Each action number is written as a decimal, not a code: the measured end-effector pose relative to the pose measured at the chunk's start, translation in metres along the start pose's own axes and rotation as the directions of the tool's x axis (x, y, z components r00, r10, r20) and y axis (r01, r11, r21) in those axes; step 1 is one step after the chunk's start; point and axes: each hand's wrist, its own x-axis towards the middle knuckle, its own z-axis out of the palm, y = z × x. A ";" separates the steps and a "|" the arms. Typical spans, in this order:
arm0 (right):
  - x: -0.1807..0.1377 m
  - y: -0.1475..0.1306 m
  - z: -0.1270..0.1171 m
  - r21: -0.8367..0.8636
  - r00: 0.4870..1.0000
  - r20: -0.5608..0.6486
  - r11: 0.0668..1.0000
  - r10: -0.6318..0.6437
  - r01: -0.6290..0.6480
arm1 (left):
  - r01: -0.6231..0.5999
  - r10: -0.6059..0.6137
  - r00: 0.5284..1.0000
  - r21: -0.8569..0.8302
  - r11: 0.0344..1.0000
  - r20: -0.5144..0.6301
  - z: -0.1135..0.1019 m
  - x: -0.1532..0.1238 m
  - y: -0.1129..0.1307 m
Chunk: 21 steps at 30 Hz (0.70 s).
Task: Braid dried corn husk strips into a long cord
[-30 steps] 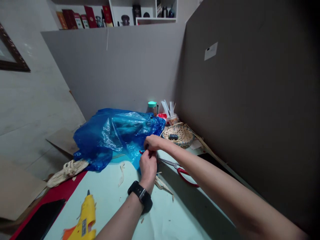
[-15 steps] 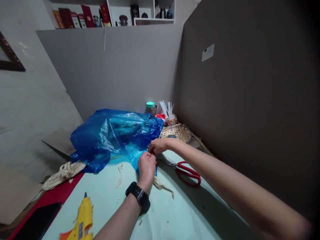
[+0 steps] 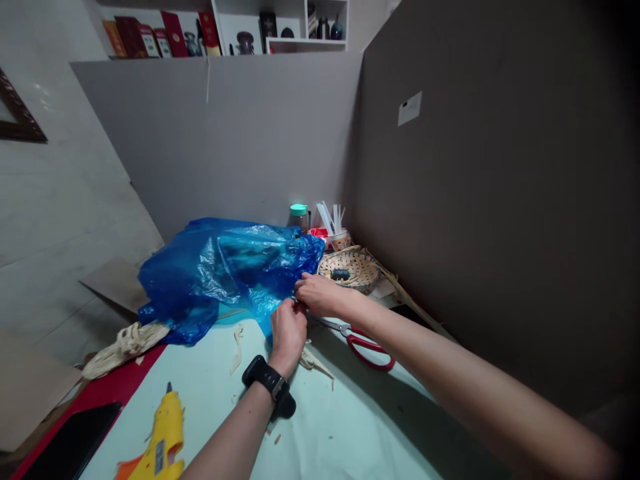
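Observation:
My left hand [image 3: 286,333], with a black watch on the wrist, is closed at the edge of the blue plastic bag [image 3: 225,270]. My right hand [image 3: 317,293] is closed too, its fingertips pinched against the left hand's. What they pinch between them is too small to make out. Pale straw strips [image 3: 313,360] lie just under the left hand. Red-handled scissors [image 3: 365,347] lie on the pale green table [image 3: 350,427] right of the hands, beneath my right forearm.
A yellow glue gun [image 3: 157,447] lies at the front left beside a black tablet [image 3: 70,447]. A woven basket [image 3: 350,270], a cup of white sticks [image 3: 335,230] and a teal-lidded jar [image 3: 299,217] stand at the back. Grey partition walls [image 3: 475,200] close the back and right.
The view has shifted slightly. Both hands stayed pinched together by the bag's edge, the left hand turning a little. A small red bit seen between them at first is no longer visible.

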 end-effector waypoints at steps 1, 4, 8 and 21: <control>-0.003 -0.002 -0.002 0.011 0.999 -0.042 1.000 0.028 -0.028 | 0.015 -0.015 1.000 -0.032 0.999 0.003 0.000 0.000 -0.001; -0.013 -0.005 -0.006 0.077 0.969 -0.174 0.984 0.173 -0.162 | 0.103 -0.099 0.994 -0.163 0.981 0.037 0.003 -0.001 -0.005; -0.030 -0.006 0.001 0.230 0.879 -0.240 0.904 0.412 -0.361 | 0.264 -0.230 0.964 -0.362 0.894 0.135 0.007 -0.004 -0.007; -0.031 -0.022 0.027 0.574 0.860 -0.222 0.774 0.460 -0.266 | 0.445 -0.291 0.895 -0.660 0.606 0.337 0.004 0.003 -0.009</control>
